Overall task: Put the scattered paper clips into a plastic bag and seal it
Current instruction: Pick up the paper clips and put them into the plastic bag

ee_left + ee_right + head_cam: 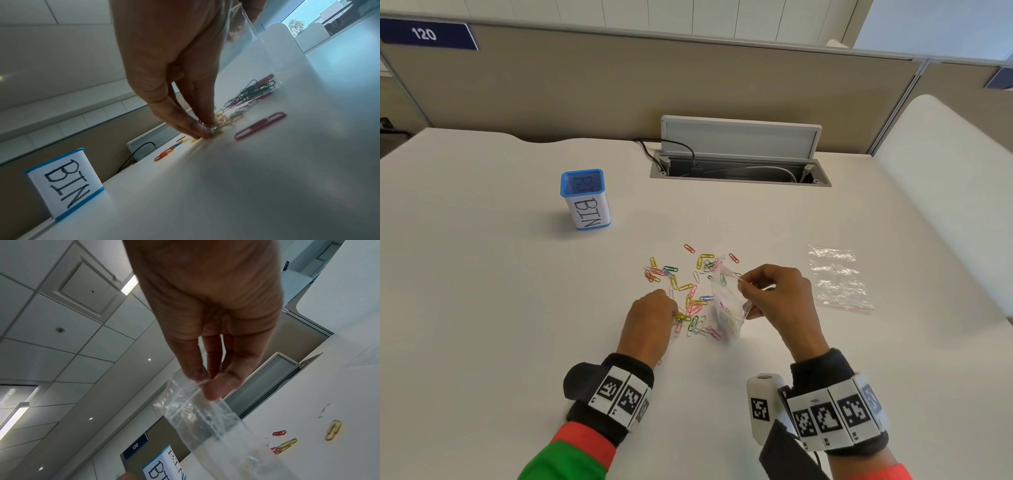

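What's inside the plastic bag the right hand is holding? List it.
The plastic bag, pinched at its rim by the right hand, holds a few colored paper clips at its bottom. Their exact number cannot be told: they overlap and the plastic glares.

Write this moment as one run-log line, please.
left hand: pinching paper clips on table | right hand: holding plastic bag open | bag: partly filled, unsealed

The thin see-through glossy plastic bag is crinkling and catching light over a smooth, matt white tabletop.
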A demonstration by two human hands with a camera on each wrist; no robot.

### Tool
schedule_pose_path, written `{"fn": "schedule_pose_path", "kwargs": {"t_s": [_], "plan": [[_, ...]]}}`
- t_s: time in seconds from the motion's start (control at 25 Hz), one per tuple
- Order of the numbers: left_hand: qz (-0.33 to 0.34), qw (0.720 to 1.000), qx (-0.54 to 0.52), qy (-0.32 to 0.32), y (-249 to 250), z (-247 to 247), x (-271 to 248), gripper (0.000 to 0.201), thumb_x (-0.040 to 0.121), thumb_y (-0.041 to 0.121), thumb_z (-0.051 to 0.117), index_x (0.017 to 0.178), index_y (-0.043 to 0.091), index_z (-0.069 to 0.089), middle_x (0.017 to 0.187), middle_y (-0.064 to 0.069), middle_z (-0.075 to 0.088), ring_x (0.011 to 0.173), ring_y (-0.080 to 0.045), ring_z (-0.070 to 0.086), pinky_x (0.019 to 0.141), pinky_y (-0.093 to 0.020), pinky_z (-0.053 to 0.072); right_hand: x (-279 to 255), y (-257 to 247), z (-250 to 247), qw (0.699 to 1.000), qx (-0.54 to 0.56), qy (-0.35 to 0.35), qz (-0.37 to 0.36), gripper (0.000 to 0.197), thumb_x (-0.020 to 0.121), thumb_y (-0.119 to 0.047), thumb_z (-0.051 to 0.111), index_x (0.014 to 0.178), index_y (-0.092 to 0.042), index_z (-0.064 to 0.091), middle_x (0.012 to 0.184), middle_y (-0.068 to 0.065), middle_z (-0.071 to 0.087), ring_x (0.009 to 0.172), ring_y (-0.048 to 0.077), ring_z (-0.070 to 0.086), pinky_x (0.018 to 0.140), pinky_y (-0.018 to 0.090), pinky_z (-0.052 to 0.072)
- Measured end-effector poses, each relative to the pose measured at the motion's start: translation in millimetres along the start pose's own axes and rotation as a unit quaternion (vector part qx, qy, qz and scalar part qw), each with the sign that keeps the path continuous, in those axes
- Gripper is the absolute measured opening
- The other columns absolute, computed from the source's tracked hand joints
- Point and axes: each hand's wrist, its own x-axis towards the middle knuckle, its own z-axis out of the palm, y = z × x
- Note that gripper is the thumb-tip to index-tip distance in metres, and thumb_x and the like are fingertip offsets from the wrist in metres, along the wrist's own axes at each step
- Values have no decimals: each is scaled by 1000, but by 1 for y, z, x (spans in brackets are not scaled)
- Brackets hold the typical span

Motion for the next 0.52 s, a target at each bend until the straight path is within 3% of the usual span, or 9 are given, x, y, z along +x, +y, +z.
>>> {"fn": "schedule_pose_path", "kwargs": {"t_s": [0.12,0.24,0.36,0.52], "plan": [[-42,996,-77,26,2,-7,-2,26,91,17,54,113,9,65,115,-9,68,102,-22,64,87,-24,48,0,1,0,1000,2,-5,3,5,81,-8,65,77,-10,66,72,5,67,40,9,61,47,21,57],[-78,976,-184,81,2,-16,-7,20,85,12,62,102,6,70,105,-12,72,96,-23,66,86,-27,50,0,2,-1,1000,-6,-15,7,4,83,-11,64,79,-10,65,75,2,67,42,6,63,44,18,55],[-87,928,-336,132,3,-28,-11,17,78,8,70,95,5,73,95,-14,74,82,-21,69,83,-30,56,-1,2,0,1000,-15,-16,9,4,82,-12,64,80,-9,66,80,5,69,43,10,63,44,16,53],[-73,840,-514,160,20,-45,-12,17,75,4,71,90,8,74,92,-15,74,79,-22,73,81,-35,59,-3,-1,1,999,-25,-25,3,2,82,-12,65,81,-11,67,79,5,68,42,9,62,46,18,55]]}}
